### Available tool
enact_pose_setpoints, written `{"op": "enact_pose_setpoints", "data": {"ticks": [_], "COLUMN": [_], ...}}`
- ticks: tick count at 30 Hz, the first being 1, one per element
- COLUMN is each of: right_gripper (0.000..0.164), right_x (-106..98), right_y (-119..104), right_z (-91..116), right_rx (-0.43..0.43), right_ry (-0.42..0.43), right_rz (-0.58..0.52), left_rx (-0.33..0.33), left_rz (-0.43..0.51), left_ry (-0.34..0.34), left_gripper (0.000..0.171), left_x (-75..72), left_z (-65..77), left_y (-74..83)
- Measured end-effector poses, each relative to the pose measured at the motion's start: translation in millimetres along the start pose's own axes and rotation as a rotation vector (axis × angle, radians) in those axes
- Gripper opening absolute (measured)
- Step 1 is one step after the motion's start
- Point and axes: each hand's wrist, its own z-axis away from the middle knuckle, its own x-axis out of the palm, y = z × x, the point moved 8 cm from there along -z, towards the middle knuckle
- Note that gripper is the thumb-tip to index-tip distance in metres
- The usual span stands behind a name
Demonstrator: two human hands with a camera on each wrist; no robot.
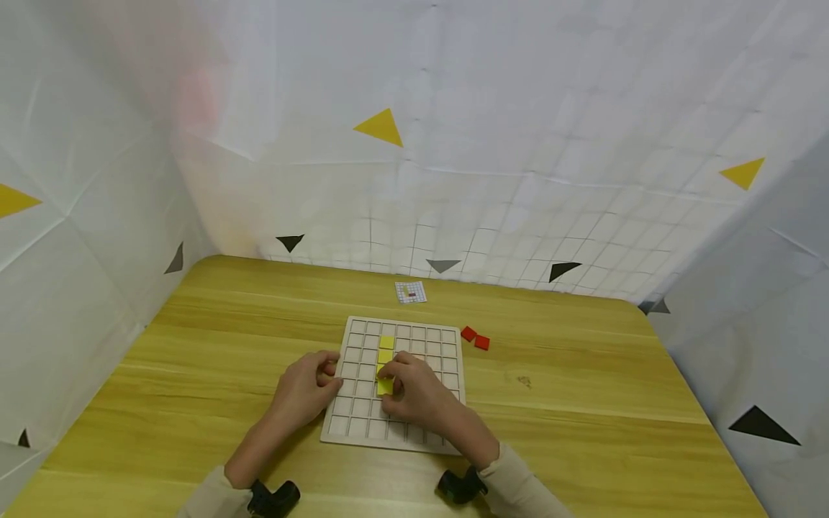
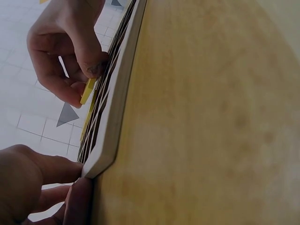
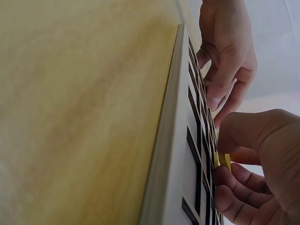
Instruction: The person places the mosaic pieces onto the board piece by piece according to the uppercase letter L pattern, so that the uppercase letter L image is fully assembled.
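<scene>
A pale wooden grid board (image 1: 356, 429) lies on the table. Yellow square tiles (image 1: 386, 342) stand in one column of its cells, the lower ones partly covered by my right hand (image 1: 417, 388). Between thumb and fingers this hand pinches a yellow tile (image 2: 87, 91), tilted just over the board. At the board's left edge, my left hand (image 1: 304, 388) holds the rim with curled fingers and thumb. The left wrist view has the left fingertips (image 2: 75, 169) against the board's corner.
Two red tiles (image 1: 482, 342) lie on the table by the board's upper right corner. Behind the board is a small card (image 1: 411, 292) printed with a coloured grid pattern. White sheets (image 1: 453, 144) with yellow, black and grey triangles enclose the wooden table (image 1: 583, 388).
</scene>
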Motion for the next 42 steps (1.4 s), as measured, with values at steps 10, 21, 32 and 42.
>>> {"op": "enact_pose_setpoints", "data": {"ticks": [10,21,32,42], "right_gripper": [0.026,0.026,0.026,0.025], "right_x": [4.1,4.6,4.8,-3.1], "right_y": [-3.3,-4.0,-3.2,2.3], "right_z": [-1.6,-1.7,-1.3,3.8], "right_rx": [-0.028,-0.021,-0.033,-0.017], "right_ry": [-0.003,-0.015,-0.006,0.027], "right_rz": [-0.012,-0.004,-0.009,-0.013], "left_rx": [-0.001,-0.005,-0.007,0.007], "left_rz": [0.010,0.014,0.013,0.010], "left_ry": [-0.002,-0.002,0.001,-0.001], "left_gripper": [0.042,0.042,0.042,0.042], "left_x": [0.0,-0.2,-0.2,-0.6], "left_z": [-0.3,-0.5,0.1,1.5], "left_y": [-1.0,0.0,-1.7,0.1]}}
